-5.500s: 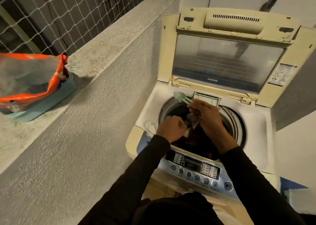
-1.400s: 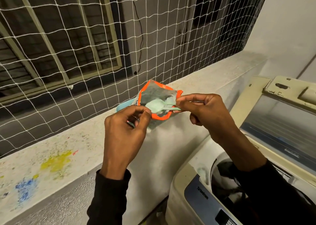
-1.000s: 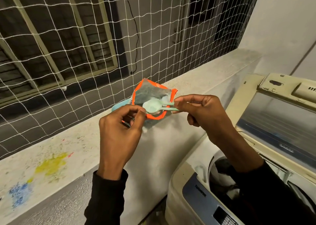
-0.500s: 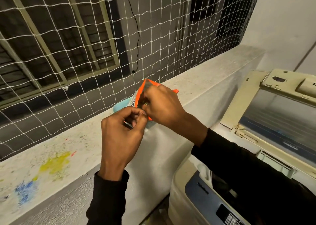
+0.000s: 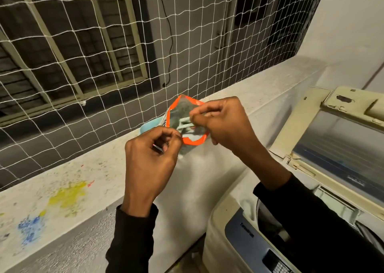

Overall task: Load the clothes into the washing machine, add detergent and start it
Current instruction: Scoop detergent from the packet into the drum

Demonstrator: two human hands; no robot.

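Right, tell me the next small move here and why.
Probably let go of the scoop and draw the right hand out: its fingers hold the scoop inside the open detergent pouch, whose near edge the left hand pinches. The washing machine lid is up.

Orange-rimmed silver pouch (image 5: pixel 187 114); mint scoop (image 5: pixel 184 122); yellow, blue stains on ledge (image 5: pixel 83 181).

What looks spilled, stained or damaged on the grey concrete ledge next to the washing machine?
The speckled grey concrete ledge carries a yellow powdery stain and a blue one near its left end, like paint or colour powder. No spilled detergent shows.
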